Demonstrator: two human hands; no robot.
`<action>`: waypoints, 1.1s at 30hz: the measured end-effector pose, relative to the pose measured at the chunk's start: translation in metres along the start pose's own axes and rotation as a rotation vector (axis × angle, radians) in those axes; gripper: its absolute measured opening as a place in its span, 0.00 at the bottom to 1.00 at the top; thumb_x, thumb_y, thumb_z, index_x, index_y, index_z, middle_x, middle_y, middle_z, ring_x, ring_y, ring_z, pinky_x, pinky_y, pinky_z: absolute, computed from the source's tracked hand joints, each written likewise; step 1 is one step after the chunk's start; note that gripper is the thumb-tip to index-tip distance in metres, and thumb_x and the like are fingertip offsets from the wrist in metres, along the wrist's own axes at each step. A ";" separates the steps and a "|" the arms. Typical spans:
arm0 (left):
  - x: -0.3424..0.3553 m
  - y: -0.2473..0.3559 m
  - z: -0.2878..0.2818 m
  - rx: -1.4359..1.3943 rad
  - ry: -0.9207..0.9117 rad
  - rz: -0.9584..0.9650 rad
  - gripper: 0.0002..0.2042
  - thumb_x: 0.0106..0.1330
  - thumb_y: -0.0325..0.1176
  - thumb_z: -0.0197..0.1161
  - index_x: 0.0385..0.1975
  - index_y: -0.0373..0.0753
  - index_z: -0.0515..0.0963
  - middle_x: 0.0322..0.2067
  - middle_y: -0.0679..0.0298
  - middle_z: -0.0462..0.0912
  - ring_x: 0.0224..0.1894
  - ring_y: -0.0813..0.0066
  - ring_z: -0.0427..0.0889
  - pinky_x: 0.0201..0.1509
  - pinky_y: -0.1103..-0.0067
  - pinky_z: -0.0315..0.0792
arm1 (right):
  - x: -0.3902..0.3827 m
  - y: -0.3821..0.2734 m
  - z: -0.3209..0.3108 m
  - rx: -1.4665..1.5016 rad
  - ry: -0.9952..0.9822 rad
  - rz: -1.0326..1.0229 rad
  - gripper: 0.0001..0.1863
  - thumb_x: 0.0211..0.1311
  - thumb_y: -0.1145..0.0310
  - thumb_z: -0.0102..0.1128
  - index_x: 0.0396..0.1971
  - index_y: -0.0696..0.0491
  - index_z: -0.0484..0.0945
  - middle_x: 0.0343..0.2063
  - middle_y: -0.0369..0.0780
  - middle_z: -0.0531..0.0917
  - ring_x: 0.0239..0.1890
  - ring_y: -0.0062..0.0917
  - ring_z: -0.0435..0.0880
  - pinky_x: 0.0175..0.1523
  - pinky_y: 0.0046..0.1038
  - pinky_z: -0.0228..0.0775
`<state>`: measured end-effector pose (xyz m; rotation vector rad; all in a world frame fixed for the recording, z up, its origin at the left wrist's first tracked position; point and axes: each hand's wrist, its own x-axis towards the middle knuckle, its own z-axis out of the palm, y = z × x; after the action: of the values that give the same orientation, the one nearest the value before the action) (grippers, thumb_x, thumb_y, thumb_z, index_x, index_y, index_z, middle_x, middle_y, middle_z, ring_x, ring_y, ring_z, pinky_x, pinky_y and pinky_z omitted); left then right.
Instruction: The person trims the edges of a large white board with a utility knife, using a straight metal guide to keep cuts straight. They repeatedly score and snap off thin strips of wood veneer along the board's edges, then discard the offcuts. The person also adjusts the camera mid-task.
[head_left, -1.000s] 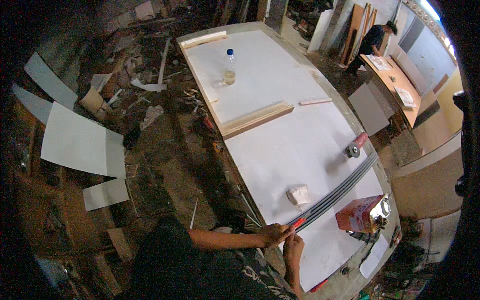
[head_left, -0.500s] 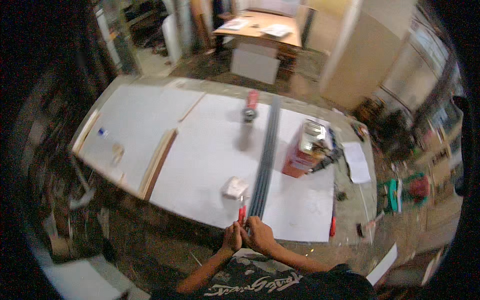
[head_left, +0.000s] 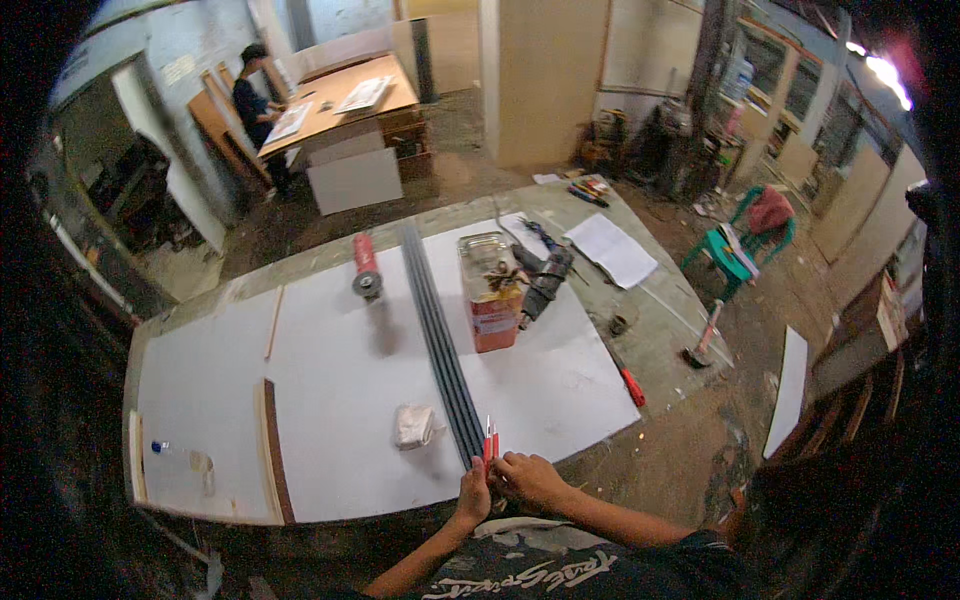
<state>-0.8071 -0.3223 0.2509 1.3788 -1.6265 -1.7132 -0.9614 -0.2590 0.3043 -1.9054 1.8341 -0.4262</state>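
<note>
Close to my body at the table's near edge, my left hand (head_left: 474, 492) is closed around a slim red pointed tool (head_left: 487, 446) with a pale tip. Against it, my right hand (head_left: 530, 481) has its fingers curled around a second red pointed piece (head_left: 495, 442); whether the two are joined cannot be told. Both tips point away from me. Just beyond my hands runs a bundle of long dark grey strips (head_left: 437, 335) across a white sheet (head_left: 340, 400). A folded whitish cloth (head_left: 414, 427) lies left of the strips.
A red angle grinder (head_left: 366, 270) stands left of the strips. To their right are a rectangular metal can (head_left: 490, 310), a dark power tool (head_left: 547, 285), open paper (head_left: 612, 250), a red-handled tool (head_left: 630, 385) and a hammer (head_left: 702, 345). Another person (head_left: 255, 110) stands at a far table.
The view has swung right and up, bringing the other person and the green chair into clearer sight. Both hands stay together on the red pieces; a second pale tip now shows.
</note>
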 end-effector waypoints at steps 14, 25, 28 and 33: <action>0.005 0.019 0.023 0.316 -0.216 0.321 0.43 0.77 0.67 0.21 0.30 0.37 0.78 0.16 0.51 0.76 0.21 0.42 0.76 0.28 0.55 0.68 | -0.038 -0.032 -0.002 0.332 0.327 0.599 0.27 0.77 0.43 0.44 0.45 0.55 0.75 0.35 0.52 0.85 0.41 0.54 0.85 0.44 0.51 0.74; 0.000 0.030 0.008 0.499 0.045 0.619 0.34 0.80 0.60 0.31 0.39 0.36 0.78 0.16 0.52 0.75 0.23 0.44 0.79 0.31 0.55 0.71 | -0.010 -0.020 -0.005 0.904 0.000 0.796 0.38 0.79 0.39 0.28 0.40 0.58 0.80 0.31 0.57 0.85 0.37 0.54 0.85 0.45 0.52 0.74; 0.004 0.025 0.006 0.452 0.063 0.566 0.29 0.82 0.55 0.32 0.36 0.37 0.75 0.19 0.51 0.76 0.26 0.41 0.77 0.34 0.54 0.70 | -0.017 -0.038 -0.008 0.323 0.351 0.448 0.35 0.80 0.41 0.33 0.37 0.57 0.79 0.29 0.54 0.85 0.37 0.54 0.85 0.45 0.51 0.75; -0.005 0.029 0.002 0.336 0.115 0.541 0.33 0.80 0.60 0.29 0.33 0.38 0.75 0.16 0.52 0.74 0.23 0.39 0.76 0.32 0.54 0.71 | -0.004 -0.043 -0.004 0.280 0.216 0.401 0.32 0.79 0.42 0.36 0.34 0.56 0.79 0.27 0.52 0.85 0.35 0.55 0.84 0.43 0.50 0.75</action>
<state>-0.8159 -0.3245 0.2792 1.0096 -2.0469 -1.0695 -0.9273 -0.2555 0.3305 -1.3096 2.1032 -0.7246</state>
